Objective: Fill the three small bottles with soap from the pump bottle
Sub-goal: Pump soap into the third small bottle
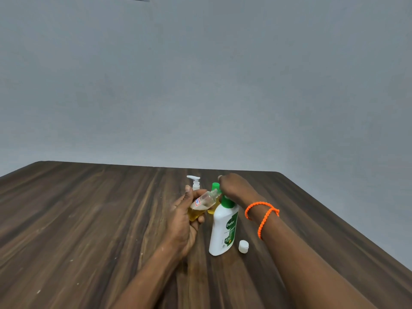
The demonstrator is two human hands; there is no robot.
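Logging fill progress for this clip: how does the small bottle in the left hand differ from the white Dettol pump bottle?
The small bottle is clear, showing yellow soap in its lower part; the Dettol pump bottle is opaque white with a green collar. The small bottle is tilted in the left hand, off the table; the pump bottle stands upright on it under the right hand. The pump bottle is clearly larger.
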